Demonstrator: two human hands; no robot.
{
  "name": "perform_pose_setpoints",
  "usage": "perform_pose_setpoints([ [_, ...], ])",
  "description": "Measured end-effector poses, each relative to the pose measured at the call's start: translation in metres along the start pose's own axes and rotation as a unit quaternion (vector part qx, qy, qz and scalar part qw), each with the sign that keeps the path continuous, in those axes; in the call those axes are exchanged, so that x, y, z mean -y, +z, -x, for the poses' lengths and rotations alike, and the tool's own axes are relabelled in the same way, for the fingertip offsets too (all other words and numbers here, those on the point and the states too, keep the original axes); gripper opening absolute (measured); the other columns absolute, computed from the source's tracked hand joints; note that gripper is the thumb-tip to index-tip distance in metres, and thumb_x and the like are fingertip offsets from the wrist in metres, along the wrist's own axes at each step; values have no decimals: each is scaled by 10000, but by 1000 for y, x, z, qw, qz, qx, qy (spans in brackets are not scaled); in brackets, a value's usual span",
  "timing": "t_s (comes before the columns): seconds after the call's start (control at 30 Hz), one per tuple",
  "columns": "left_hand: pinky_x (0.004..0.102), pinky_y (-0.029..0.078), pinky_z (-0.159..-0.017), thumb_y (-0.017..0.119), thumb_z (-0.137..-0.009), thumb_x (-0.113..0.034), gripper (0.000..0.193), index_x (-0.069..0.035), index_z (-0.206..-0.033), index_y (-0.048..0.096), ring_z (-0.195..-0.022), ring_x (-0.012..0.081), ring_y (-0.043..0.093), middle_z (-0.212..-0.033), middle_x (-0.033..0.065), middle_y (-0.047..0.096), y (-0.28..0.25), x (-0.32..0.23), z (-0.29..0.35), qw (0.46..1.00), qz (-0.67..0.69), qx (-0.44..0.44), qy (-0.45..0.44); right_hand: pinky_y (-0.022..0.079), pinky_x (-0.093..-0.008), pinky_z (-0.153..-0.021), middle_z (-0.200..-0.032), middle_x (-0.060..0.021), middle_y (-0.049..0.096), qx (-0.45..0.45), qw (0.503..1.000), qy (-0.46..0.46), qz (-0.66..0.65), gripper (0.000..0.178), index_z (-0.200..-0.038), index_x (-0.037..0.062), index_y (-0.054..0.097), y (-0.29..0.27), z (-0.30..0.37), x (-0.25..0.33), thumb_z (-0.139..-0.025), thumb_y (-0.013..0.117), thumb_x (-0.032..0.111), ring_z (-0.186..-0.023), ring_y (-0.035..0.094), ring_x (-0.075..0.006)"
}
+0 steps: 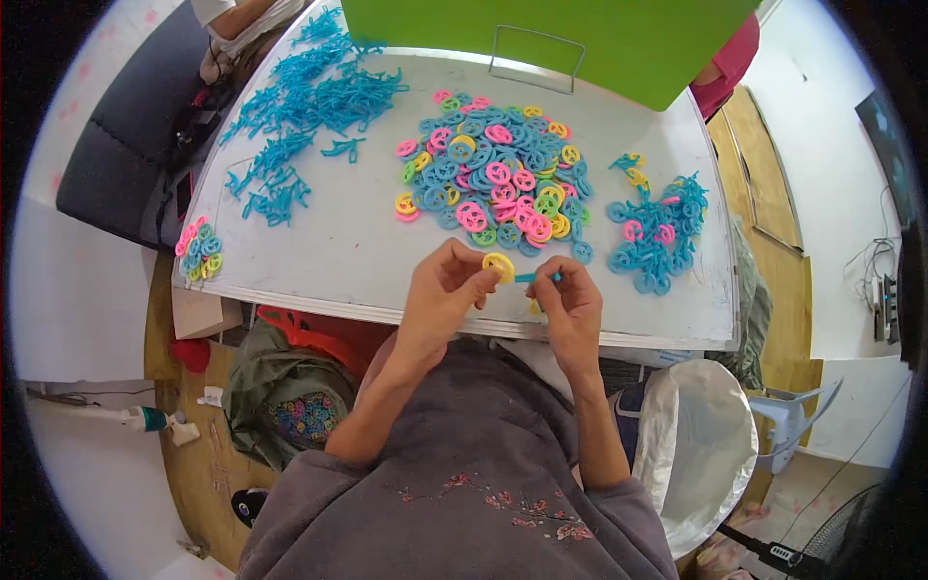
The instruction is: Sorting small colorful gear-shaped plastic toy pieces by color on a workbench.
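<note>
Near the table's front edge, my left hand (447,290) pinches a small yellow plastic wheel (499,267) between thumb and fingers. Just to its right, my right hand (570,304) is closed on a blue plastic piece (525,277), whose narrow end points at the wheel. A small yellow bit shows under the right fingers; I cannot tell what it belongs to. Beyond both hands lies a big heap of plastic wheels (498,174) in blue, pink, yellow and green. On the right is a pile of blue pieces with wheels on or among them (659,232).
Loose blue forked pieces (319,87) spread over the table's far left. A small group of wheels (200,249) sits at the left edge. A green panel (551,39) stands at the back. Below the table are a sack of small coloured parts (309,416) and a white bag (706,435).
</note>
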State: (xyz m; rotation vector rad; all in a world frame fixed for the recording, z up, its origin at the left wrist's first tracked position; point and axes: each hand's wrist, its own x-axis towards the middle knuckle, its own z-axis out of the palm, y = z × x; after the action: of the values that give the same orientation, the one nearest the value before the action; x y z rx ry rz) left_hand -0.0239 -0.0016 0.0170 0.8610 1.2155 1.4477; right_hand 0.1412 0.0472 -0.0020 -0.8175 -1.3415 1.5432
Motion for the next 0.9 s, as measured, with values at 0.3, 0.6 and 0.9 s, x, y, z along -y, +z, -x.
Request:
perform_pose_setpoints([
  [0.3,267,531,-738,611,-931,-194,174,-45,-968,528,-920,141,623,-964,68,627,2,6,4,984,109,89,-109,439,-242,-774,-952,-27,543,47,989,-91,105,76,-1002,13,557,-5,2,-4,-927,549,12,-873,522,-103],
  [0.6,301,570,-784,617,-917,-108,148,3,-988,550,-882,175,659,-987,101,647,2,11,-1,989,122,60,-63,454,-247,-793,-914,-71,632,11,972,-113,205,156,-952,-24,625,-2,1,8,-836,545,-92,-865,583,-130],
  [0.9,343,569,-786,556,-930,-49,87,12,-985,528,-891,197,647,-965,122,641,5,17,-3,997,45,22,-54,491,-269,-733,-856,-113,674,18,947,-135,291,248,-897,-14,672,0,1,20,-751,517,-141,-794,636,-164],
])
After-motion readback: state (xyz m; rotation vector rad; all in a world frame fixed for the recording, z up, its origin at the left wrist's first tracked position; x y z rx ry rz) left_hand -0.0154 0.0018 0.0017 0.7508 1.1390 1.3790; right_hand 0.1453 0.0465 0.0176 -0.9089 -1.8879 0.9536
